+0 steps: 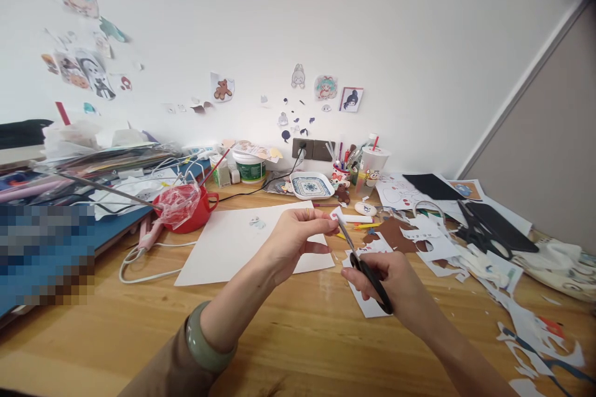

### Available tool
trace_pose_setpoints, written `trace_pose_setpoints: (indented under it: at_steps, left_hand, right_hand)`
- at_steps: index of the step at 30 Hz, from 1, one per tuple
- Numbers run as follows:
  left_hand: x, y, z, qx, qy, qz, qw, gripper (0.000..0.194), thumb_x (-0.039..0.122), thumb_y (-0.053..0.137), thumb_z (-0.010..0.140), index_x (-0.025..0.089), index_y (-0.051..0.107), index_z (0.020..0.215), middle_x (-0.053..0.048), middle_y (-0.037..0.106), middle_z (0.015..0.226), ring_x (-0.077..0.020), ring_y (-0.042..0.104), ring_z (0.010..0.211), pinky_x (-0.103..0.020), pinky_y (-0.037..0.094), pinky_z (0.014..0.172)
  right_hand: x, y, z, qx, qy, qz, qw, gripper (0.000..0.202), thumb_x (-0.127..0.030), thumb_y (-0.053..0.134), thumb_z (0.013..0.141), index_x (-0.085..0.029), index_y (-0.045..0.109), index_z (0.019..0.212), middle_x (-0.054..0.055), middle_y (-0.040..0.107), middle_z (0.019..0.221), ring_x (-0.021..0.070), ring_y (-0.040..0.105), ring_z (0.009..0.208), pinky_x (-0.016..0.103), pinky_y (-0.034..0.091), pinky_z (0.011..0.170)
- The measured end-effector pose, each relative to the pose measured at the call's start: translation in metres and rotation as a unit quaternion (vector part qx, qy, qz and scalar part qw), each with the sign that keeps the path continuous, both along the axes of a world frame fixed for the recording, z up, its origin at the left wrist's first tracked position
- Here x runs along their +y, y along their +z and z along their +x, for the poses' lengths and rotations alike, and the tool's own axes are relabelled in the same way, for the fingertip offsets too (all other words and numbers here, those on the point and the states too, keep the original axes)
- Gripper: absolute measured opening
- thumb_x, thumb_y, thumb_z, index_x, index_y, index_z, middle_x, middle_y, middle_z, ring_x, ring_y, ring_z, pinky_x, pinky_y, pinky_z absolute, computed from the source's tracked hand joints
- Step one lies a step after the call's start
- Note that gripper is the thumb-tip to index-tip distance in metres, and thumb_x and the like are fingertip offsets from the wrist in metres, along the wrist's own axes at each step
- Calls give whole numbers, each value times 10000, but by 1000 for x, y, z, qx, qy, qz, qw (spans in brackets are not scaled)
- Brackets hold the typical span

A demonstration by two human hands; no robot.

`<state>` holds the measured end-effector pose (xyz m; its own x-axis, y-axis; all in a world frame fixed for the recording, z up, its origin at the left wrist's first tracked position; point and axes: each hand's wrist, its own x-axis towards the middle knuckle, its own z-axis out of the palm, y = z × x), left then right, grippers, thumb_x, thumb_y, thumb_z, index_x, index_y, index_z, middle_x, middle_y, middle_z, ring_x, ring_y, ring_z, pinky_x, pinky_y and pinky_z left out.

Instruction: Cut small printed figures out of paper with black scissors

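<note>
My left hand (pixel 298 239) pinches a small white paper piece (pixel 336 216) with a bit of pink on it, held above the table. Black-handled scissors (pixel 367 276) are in my right hand (pixel 393 288), its fingers wrapped round the handle loops. The blades point up and away, with their tips at the paper. Below the left hand lies a large white sheet (pixel 223 248), bearing a small pale cutout (pixel 257 222). Under the scissors is a smaller white sheet (pixel 365 304), partly covered by my right hand.
At left stand a red mug (pixel 195 214) with crumpled plastic and a white cable (pixel 123 267). A square patterned dish (pixel 311 186), a drink cup (pixel 370 170) and a pen holder (pixel 341 173) stand at the back. Paper scraps (pixel 526 316) and other scissors (pixel 482 236) lie at right.
</note>
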<state>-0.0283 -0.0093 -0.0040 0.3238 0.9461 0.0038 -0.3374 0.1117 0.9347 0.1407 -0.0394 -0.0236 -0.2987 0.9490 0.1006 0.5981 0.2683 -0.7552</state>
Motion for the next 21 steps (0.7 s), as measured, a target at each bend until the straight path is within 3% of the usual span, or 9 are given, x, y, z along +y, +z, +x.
trace_pose_setpoints:
  at_steps: [21]
  left_hand:
    - [-1, 5, 1, 17, 17, -10, 1000, 163, 271, 679, 589, 139, 607, 653, -22, 575, 692, -121, 518, 714, -202, 433, 545]
  right_hand:
    - [0, 0, 1, 31, 14, -27, 999, 380, -405, 523, 729, -166, 414, 454, -58, 371, 434, 73, 313, 427, 192, 239, 394]
